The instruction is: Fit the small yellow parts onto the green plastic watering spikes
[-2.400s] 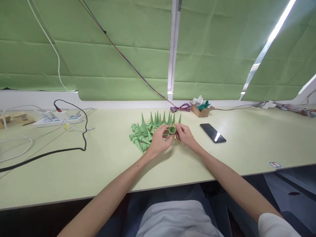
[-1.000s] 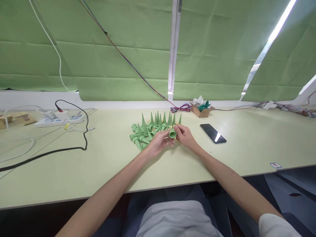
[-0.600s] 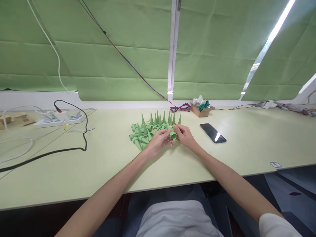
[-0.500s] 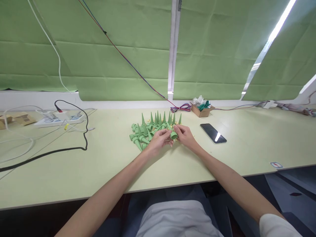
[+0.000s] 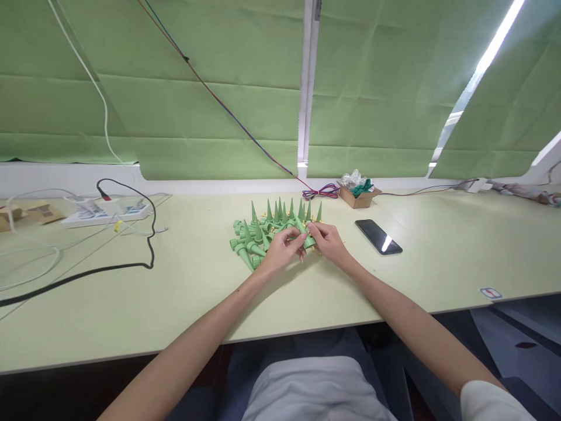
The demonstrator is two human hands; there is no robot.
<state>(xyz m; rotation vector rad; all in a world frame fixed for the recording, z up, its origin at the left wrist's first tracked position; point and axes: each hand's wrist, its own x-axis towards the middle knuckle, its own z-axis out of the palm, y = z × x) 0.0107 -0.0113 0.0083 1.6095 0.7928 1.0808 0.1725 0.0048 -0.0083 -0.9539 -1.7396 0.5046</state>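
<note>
Above the table, a green plastic watering spike [image 5: 309, 241] is held between both my hands, its wide collar end tilted down and toward me. My left hand [image 5: 283, 250] pinches its left side with thumb and fingers. On the other side, my right hand [image 5: 329, 240] grips it near the collar with thumb and forefinger. Just beyond stand several upright green spikes [image 5: 280, 210] in rows. To the left of my left hand, more loose green spikes [image 5: 244, 252] lie in a heap. Small yellow pieces show among the spikes, too small to name.
A black phone [image 5: 377, 236] lies to the right. Behind it are a small cardboard box [image 5: 356, 199] with plastic wrap and a coiled red-blue cable [image 5: 322, 191]. On the left are a white power strip [image 5: 105, 214] and a black cord [image 5: 105, 267]. The table's front edge is near my forearms.
The spike in my hands has turned: its open collar end faced me and now points more downward to the right. My left fingers have shifted slightly on it.
</note>
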